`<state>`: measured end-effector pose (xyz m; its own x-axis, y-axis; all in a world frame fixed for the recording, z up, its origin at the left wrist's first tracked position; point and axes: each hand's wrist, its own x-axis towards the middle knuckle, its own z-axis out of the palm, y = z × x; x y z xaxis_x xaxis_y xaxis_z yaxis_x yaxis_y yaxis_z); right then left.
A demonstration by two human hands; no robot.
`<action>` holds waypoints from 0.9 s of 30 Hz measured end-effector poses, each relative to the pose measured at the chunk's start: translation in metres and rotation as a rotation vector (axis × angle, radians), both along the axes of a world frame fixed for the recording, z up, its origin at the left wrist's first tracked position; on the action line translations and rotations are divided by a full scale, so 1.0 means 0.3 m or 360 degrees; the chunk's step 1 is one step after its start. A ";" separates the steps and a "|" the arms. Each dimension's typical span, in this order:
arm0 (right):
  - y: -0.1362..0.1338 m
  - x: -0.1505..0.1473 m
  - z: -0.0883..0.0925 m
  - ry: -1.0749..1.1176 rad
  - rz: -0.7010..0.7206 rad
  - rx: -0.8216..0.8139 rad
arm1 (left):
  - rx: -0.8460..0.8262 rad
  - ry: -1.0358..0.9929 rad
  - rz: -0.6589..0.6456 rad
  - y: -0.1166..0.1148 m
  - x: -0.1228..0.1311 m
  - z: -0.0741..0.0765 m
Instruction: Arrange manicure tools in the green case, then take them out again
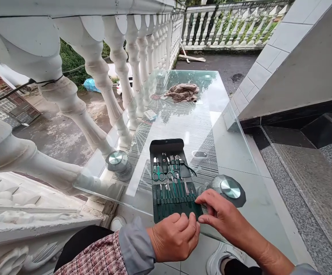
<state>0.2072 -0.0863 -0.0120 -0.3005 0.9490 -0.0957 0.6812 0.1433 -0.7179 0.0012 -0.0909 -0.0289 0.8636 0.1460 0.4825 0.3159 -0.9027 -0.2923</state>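
On the glass desk [237,160], our open manicure case [168,208] lay just beside a round support [230,188], a crumpled cloth [183,93] beyond. Our left hand [175,236] was bunched, pinching something or nothing, we couldn't tell; our right hand [227,214] had thumb and forefinger spread near the case's corner.

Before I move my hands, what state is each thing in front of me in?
Tool case: open, flap folded back.
Tools: slotted in two rows.
Left hand: fingers curled, at the case's near edge; anything inside is hidden.
Right hand: thumb and index finger apart, at the case's near right corner.
Cloth: crumpled.
Glass tabletop: see-through, with reflections.
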 end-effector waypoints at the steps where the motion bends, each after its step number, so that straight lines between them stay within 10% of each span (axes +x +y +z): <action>1: -0.002 -0.002 0.001 0.0001 -0.0018 0.0004 | -0.0001 -0.0005 -0.0002 0.001 0.002 -0.001; 13: -0.012 -0.066 -0.065 -0.0078 -0.0371 0.0511 | -0.0011 -0.0014 0.0010 0.010 0.023 0.020; 27: 0.084 -0.118 -0.026 -0.0430 -0.0652 0.0401 | -0.0017 0.0041 0.0048 0.001 0.025 0.009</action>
<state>0.1719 -0.0612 -0.0199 0.1017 0.9867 0.1270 0.8726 -0.0272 -0.4876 0.0088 -0.0905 -0.0262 0.8711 0.1771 0.4581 0.3352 -0.8961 -0.2910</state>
